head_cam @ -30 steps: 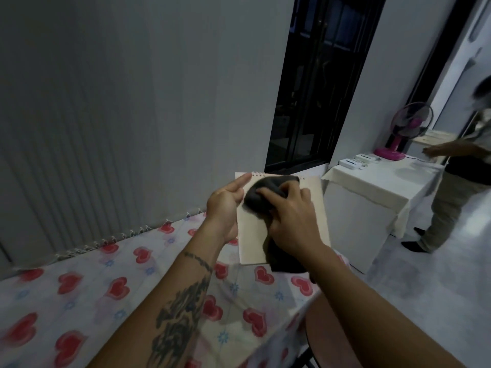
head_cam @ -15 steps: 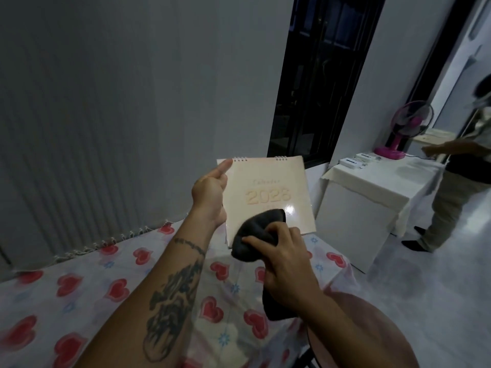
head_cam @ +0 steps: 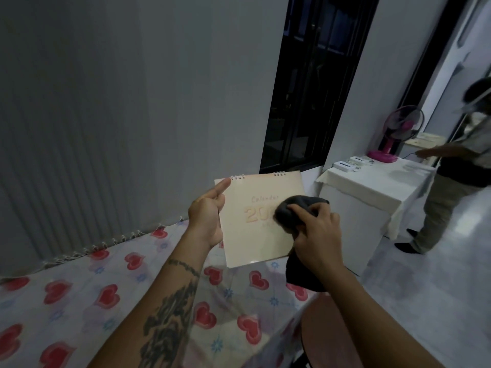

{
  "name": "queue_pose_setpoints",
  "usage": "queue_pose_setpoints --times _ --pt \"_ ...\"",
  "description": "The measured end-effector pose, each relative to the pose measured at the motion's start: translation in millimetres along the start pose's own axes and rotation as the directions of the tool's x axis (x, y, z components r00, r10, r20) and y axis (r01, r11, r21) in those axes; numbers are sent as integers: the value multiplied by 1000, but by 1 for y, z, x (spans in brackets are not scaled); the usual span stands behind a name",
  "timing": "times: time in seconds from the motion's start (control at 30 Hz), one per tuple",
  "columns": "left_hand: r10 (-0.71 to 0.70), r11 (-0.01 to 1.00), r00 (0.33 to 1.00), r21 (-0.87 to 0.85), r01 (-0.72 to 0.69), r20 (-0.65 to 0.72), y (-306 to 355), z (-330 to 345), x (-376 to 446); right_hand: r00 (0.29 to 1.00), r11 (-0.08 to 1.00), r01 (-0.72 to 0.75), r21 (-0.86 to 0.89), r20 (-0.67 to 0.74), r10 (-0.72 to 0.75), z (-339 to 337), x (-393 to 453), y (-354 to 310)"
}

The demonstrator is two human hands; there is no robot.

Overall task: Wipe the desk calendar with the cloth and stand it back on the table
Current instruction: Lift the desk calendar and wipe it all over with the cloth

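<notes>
A cream spiral-bound desk calendar (head_cam: 255,235) is held up in the air above the table, its front cover facing me with "Calendar" and part of a year printed on it. My left hand (head_cam: 207,216) grips its left edge, index finger reaching to the top corner. My right hand (head_cam: 316,232) holds a dark bunched cloth (head_cam: 289,211) pressed against the right half of the cover, hiding the last digits. More of the cloth hangs down below my right wrist. The table (head_cam: 111,296) wears a white cover with red hearts.
A grey wall stands close behind the table. To the right are a dark window, a white-draped side table (head_cam: 372,187) with small white boxes and a pink fan (head_cam: 396,134). Another person (head_cam: 451,187) stands at the far right on the pale floor.
My right hand and the cloth moved up from the calendar's lower edge onto the middle right of the cover. The calendar sits slightly lower and more tilted in my left hand.
</notes>
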State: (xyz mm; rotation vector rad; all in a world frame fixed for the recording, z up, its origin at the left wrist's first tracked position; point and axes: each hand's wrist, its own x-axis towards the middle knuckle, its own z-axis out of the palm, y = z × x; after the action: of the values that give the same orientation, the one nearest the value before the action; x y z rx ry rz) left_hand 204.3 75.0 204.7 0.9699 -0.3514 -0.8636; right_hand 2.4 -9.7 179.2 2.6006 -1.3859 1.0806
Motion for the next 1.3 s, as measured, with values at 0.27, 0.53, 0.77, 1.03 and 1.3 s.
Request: queue_pose_setpoints --times 0.27,0.53,0.77,1.03,1.3 --pt "59 996 997 67 -61 41 -16 24 -8 1000 1000 13 21 5 -13 -1 15 -17" --pt "116 987 993 109 -116 11 -7 28 4 978 978 198 61 62 -201 12 -18 -6" --pt "114 971 989 202 -130 89 -30 39 -7 995 993 94 64 -30 -93 11 11 -22" --pt "122 978 992 166 -123 19 -29 16 -1 965 973 200 111 151 -216 26 -16 4" --pt "142 963 989 226 -147 38 -44 21 -8 989 981 118 155 71 -130 27 -3 -14"
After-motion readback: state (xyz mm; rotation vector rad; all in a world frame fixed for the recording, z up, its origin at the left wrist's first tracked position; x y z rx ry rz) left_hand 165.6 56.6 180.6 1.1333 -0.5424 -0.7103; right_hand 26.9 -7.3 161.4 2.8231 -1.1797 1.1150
